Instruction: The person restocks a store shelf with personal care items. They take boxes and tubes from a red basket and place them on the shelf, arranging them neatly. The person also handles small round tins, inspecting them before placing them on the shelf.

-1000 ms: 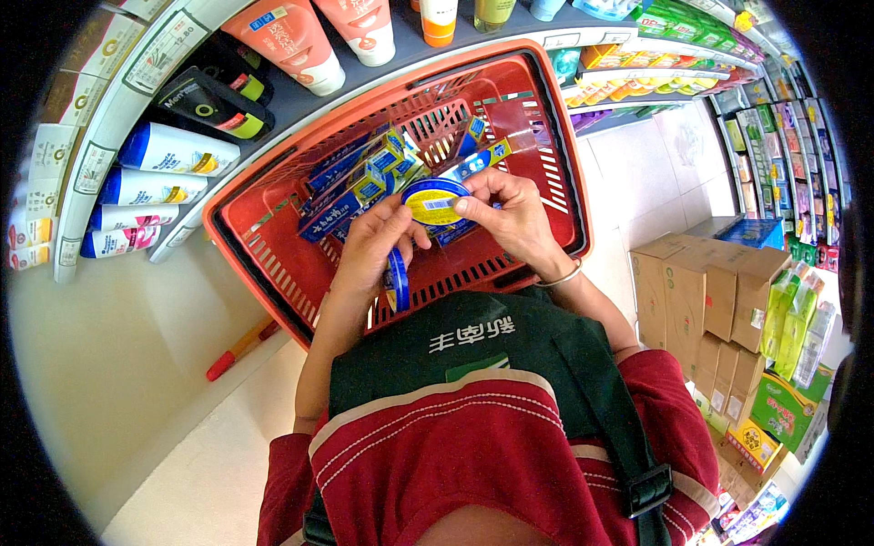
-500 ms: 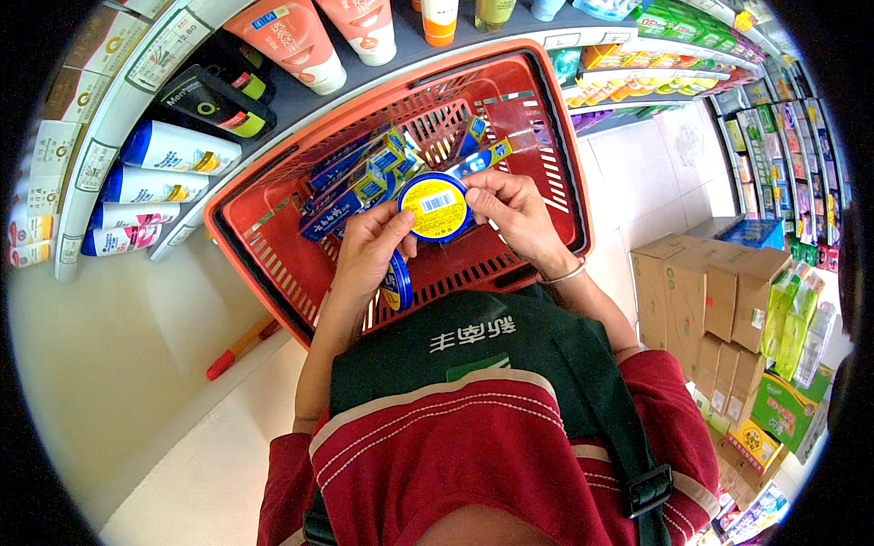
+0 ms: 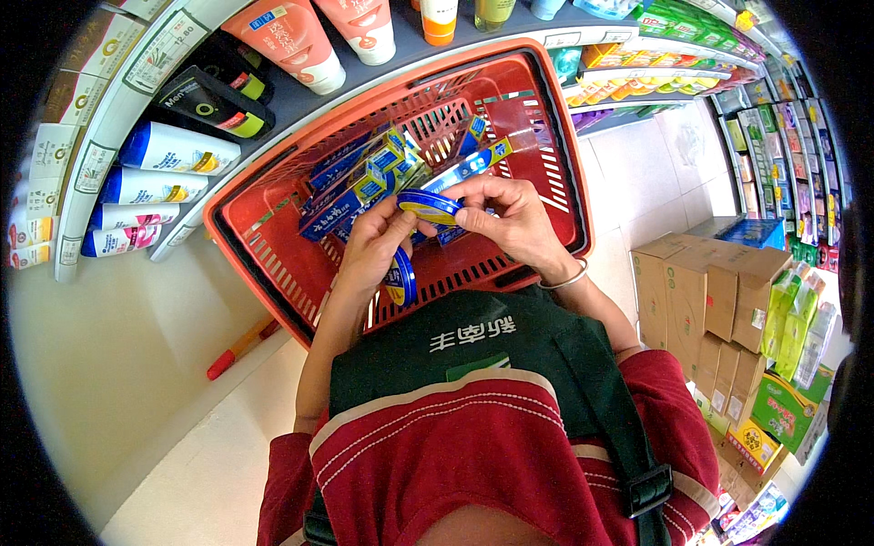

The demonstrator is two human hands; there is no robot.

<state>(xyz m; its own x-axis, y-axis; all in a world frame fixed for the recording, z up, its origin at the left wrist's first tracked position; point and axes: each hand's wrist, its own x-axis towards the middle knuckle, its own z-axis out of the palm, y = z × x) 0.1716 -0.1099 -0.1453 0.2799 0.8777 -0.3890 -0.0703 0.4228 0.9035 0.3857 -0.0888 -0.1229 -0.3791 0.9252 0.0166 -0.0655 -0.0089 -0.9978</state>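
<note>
A flat round blue-and-yellow tin [image 3: 430,208], seen tilted nearly edge-on, is pinched between my two hands over a red shopping basket [image 3: 469,273]. My left hand [image 3: 369,244] is closed on the tin's near-left edge. Fingers and thumb of my right hand [image 3: 514,221] grip its right edge. Just below my left hand shows a second round blue-and-yellow tin [image 3: 401,278]; whether the left fingers hold it too I cannot tell. Several long blue cartons [image 3: 332,217] lie in the basket beyond my hands, partly hidden by them.
Shelves curve around the basket's far side, with pink tubes [image 3: 296,45], dark bottles [image 3: 214,102] and white bottles [image 3: 177,147]. Brown cardboard boxes [image 3: 669,287] are stacked to my right beside green packs [image 3: 787,314]. An orange-and-red bar [image 3: 238,350] sticks out near the basket's left.
The tin in my hands has tipped from showing its yellow round face to nearly edge-on. My right hand has turned with it; the second tin has shifted slightly.
</note>
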